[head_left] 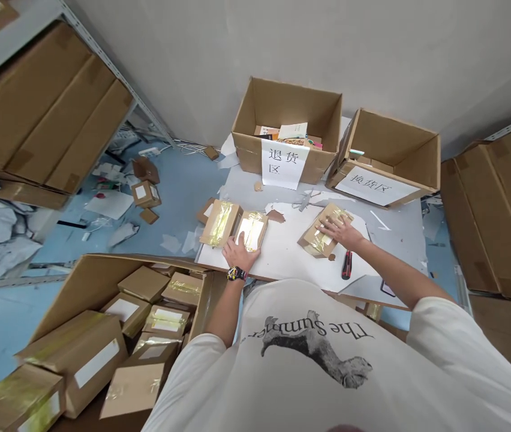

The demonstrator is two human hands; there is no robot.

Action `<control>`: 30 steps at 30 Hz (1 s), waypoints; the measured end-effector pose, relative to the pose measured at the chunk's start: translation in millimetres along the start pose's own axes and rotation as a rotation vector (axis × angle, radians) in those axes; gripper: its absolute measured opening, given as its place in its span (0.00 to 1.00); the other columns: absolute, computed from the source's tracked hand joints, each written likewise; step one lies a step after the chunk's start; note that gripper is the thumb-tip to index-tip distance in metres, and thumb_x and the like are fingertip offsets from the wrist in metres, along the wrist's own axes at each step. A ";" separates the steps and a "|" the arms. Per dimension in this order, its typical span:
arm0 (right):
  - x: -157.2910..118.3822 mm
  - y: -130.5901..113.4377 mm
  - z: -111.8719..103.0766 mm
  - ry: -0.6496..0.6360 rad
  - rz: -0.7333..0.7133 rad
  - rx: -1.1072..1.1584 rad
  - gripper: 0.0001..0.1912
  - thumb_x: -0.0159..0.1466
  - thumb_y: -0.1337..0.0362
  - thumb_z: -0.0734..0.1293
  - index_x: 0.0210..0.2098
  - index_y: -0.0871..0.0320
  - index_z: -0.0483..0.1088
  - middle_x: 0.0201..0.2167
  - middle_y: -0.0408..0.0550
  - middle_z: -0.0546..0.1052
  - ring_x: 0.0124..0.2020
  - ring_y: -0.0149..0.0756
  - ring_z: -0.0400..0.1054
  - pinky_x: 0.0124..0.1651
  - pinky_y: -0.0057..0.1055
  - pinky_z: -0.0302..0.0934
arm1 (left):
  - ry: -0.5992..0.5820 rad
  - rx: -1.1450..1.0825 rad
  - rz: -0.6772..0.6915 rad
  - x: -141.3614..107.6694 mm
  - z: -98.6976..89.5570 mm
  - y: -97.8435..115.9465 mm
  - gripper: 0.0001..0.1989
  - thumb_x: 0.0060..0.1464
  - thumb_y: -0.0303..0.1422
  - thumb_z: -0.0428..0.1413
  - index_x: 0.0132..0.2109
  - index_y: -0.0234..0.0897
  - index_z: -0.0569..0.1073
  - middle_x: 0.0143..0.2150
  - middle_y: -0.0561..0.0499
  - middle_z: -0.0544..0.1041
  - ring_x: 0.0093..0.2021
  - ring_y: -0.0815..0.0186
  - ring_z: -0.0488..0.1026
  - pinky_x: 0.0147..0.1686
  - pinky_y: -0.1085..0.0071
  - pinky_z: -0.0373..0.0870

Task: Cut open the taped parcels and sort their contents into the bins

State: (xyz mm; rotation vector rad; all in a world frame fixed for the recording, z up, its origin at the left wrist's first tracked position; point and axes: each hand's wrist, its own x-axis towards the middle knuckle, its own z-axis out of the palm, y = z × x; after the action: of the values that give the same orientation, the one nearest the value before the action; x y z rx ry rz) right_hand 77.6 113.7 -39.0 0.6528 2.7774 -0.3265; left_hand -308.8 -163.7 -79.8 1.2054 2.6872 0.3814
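My left hand [241,254], wearing a watch, rests with spread fingers on the near end of a small labelled carton [254,227]. Against that carton's left side stands another taped carton [221,223]. Over on the right, my right hand [340,231] lies with fingers apart across the top of a third taped carton [319,235], which sits at an angle on the white sheet [282,255]. Close to my right wrist is a red and black box cutter [347,265].
Behind, two large open cardboard boxes with paper signs stand side by side: one box [249,153] holds books or packets, the other box [417,162] a few items. A big box [80,282] full of parcels is at lower left. A phone [387,289] lies at the table edge.
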 end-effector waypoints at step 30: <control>118.5 -148.3 15.9 0.090 -0.384 -0.130 0.54 0.71 0.77 0.66 0.91 0.44 0.50 0.91 0.55 0.55 0.88 0.62 0.54 0.85 0.72 0.51 | -0.086 -0.271 0.386 12.0 -19.1 -5.0 0.31 0.71 0.42 0.62 0.76 0.41 0.78 0.80 0.33 0.74 0.78 0.37 0.68 0.78 0.40 0.60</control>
State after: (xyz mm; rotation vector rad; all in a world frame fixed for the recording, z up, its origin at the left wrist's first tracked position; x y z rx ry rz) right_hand -89.8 27.3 -67.5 0.1014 2.9693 -0.1912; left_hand -325.2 -161.0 -63.7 1.6047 2.2320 0.7016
